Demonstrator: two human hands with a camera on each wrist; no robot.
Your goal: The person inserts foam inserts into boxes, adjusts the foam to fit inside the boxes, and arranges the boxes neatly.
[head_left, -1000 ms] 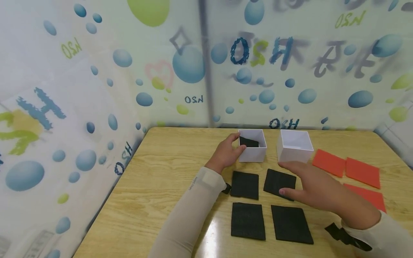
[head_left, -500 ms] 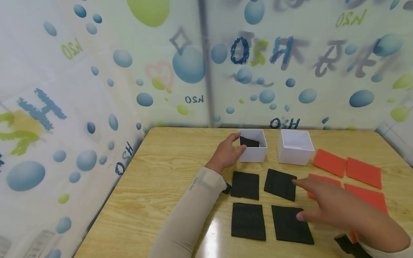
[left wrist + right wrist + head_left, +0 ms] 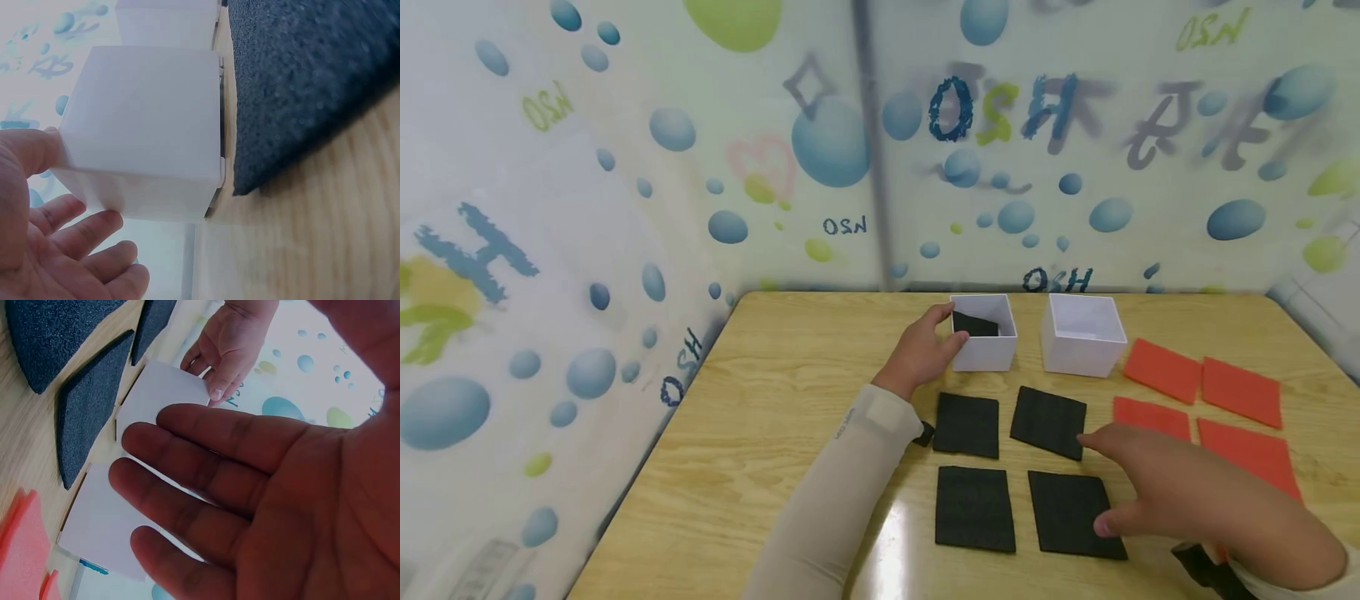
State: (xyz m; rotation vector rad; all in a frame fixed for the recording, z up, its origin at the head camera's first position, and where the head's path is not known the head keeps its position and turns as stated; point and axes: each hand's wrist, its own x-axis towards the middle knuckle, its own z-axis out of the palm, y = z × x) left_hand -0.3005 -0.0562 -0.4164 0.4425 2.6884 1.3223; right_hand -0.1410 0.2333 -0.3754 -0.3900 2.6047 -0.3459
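My left hand (image 3: pixel 921 353) grips the left white box (image 3: pixel 983 353) by its left side; my right (image 3: pixel 1172 483), spread wide and holding nothing, sits nearer the back-right black foam square (image 3: pixel 1048 422), lying just leftward.

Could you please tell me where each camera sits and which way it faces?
Head: head-worn, facing forward and down at the table; left grip and right grip show.
Left wrist: on that wrist, facing the left box; left grip shows.
Right wrist: on that wrist, facing the right box; both grips show.
Both wrist views share the left box.
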